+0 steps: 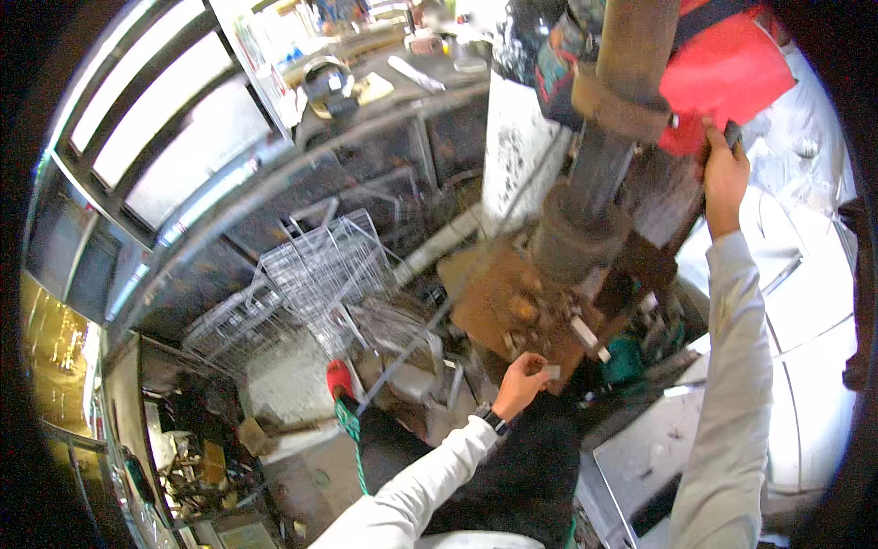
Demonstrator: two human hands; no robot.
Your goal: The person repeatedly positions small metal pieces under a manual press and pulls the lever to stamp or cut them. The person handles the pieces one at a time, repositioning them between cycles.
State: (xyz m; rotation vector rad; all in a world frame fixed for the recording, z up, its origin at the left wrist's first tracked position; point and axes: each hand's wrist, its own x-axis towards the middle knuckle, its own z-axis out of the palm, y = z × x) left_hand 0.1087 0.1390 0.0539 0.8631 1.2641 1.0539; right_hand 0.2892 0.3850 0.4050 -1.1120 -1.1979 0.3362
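Observation:
My left hand (519, 386), with a dark watch on its wrist, is closed on a small pale block (551, 372) at the near edge of a rusty metal plate (489, 316). Above the plate stands a thick machine column (599, 174), brown with rust. Raised at the upper right, my right hand (725, 188) grips a dark handle (733, 134) beside a red cover (722, 82). A light rectangular bar (590, 339) lies at the plate's right side. Small dark bits on the plate are too blurred to name.
Wire racks (320, 265) stand on the floor to the left, near a red shoe (339, 378). A cluttered workbench (384, 96) runs along the back. A white drum (517, 146) stands behind the column. A green rope (357, 448) hangs near my leg.

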